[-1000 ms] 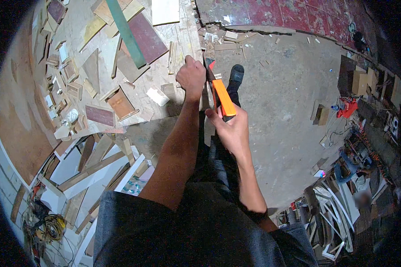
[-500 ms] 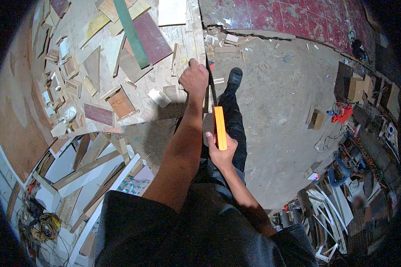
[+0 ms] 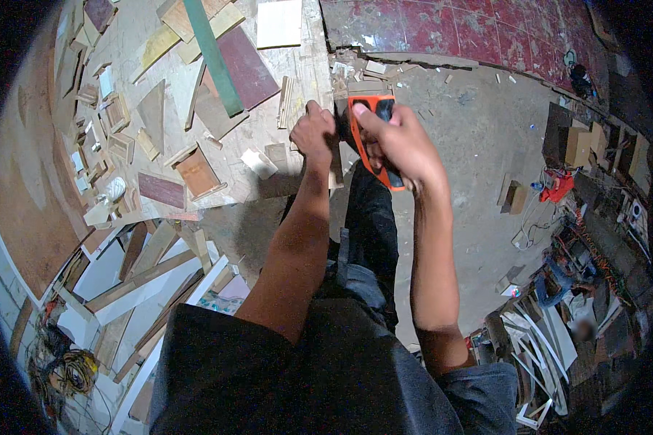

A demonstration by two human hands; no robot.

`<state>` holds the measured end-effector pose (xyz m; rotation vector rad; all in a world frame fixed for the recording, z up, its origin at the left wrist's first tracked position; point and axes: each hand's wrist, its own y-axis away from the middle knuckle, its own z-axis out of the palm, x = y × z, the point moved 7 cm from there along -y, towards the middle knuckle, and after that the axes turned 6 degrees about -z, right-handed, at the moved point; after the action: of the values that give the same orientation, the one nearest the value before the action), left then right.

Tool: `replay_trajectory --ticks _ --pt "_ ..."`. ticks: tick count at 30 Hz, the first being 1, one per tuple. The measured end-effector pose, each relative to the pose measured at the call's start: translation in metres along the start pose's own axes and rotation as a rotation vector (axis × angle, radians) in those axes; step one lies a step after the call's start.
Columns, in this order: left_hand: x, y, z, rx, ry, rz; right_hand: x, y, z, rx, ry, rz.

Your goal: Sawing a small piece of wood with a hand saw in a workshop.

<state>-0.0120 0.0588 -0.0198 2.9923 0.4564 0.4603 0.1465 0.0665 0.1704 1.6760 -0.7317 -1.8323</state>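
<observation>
Far left: a broad brown panel (image 3: 22, 188), smooth and faintly blotched. Beside it, a pile of planks (image 3: 141, 279) lies at crossed angles, raw timber mixed with flat white strips. Loose stacking could let pieces slide if one is knocked.

Workbench (image 3: 308, 72): pale, scuffed wood. On it rest a shallow open box (image 3: 198, 172) of brown sheet with lighter rims, a long straight green strip (image 3: 214, 61) lying across a flat dark red board (image 3: 248, 69), and a small whitish block (image 3: 258, 164). Scattered offcuts could snag or shift under a bump to the bench.

Left hand (image 3: 314, 135): set down at the bench's right edge, fingers curled. Whether it grips a piece beneath cannot be told. Risk: a blade jumping sideways could reach the knuckles, since the tool is just beside them.

Handsaw (image 3: 359, 141): at the bench edge, directly right of the left hand. Its looped handle is orange with black inserts; the dark blade is foreshortened, teeth not discernible. A twisted stroke could bind or bend it.

Right hand (image 3: 408, 148): closed around the handle. A slip could drive the saw toward the dark-trousered leg (image 3: 374, 206) below.

Right: rough grey concrete floor (image 3: 471, 174).
</observation>
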Motion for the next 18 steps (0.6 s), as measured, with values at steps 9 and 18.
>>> replay_trajectory --ticks 9,18 --pt "0.006 0.001 -0.009 -0.012 -0.033 -0.017 -0.072 0.002 -0.042 0.198 -0.068 -0.409" --pt "0.011 -0.002 -0.016 0.035 -0.030 -0.006 0.125 -0.058 -0.072 0.439 0.162 -0.384"
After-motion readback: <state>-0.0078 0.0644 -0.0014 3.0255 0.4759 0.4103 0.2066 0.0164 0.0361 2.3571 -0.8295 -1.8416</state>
